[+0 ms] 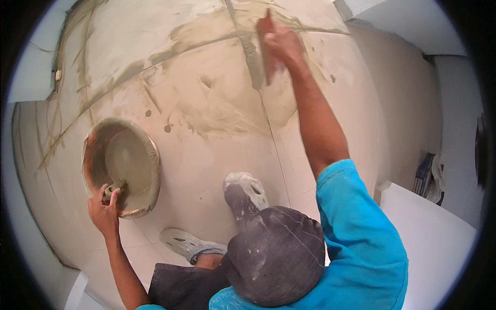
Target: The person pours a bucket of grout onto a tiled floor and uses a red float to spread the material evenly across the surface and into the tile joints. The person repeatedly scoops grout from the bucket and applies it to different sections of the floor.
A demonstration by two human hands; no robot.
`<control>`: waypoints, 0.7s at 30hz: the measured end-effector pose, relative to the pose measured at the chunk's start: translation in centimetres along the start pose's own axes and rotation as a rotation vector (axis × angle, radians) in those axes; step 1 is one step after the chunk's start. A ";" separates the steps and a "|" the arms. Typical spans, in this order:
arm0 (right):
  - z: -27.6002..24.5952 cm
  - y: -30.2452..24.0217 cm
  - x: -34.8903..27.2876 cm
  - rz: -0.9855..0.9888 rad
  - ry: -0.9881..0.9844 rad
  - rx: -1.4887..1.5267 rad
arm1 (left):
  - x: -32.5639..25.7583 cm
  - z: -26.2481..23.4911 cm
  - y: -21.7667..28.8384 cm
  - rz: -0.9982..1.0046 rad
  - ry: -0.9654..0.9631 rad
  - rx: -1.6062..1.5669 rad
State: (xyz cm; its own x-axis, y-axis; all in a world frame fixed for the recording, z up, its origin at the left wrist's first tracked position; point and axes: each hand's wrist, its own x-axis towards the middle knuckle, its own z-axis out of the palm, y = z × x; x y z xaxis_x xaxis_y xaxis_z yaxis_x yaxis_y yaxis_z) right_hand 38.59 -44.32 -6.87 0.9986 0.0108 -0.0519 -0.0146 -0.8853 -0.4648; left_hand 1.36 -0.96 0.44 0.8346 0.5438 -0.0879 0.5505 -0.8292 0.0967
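My right hand (285, 46), slightly blurred, is stretched far ahead and closed around a flat reddish-brown float (267, 64). The float is held over a tile joint (252, 59) smeared with grey-green grout. On the left, an orange bucket (156, 165) with a caked rim holds wet grout (129, 160). My left hand (105, 209) is at the bucket's near edge. Its fingers are closed on a small grout-coated thing (110, 191) whose kind I cannot make out.
Beige floor tiles (222, 160) carry smears and drops of grout. Grey clogs (188, 244) are on my feet, close to the bucket. A white block-like surface (423, 217) stands at the right, with a dark bundle (429, 175) beyond it.
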 end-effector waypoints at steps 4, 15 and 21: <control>-0.5 0.1 -1.3 0.144 0.028 -0.202 | -0.2 0.1 -0.4 0.011 0.035 -0.009; 3.5 -7.1 -3.4 -0.022 -0.059 -0.214 | -0.1 0.3 -0.5 0.030 0.014 0.052; 1.2 -6.6 -6.3 -0.191 -0.087 -0.317 | -0.2 0.3 -1.4 0.054 0.063 0.026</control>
State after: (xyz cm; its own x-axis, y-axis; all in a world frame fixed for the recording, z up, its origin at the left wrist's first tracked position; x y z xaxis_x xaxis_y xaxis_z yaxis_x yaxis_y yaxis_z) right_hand 32.37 -38.04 -4.52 0.9737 0.2165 -0.0717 0.2011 -0.9633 -0.1779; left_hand 0.40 0.00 0.00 0.8631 0.5045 -0.0208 0.5046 -0.8602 0.0734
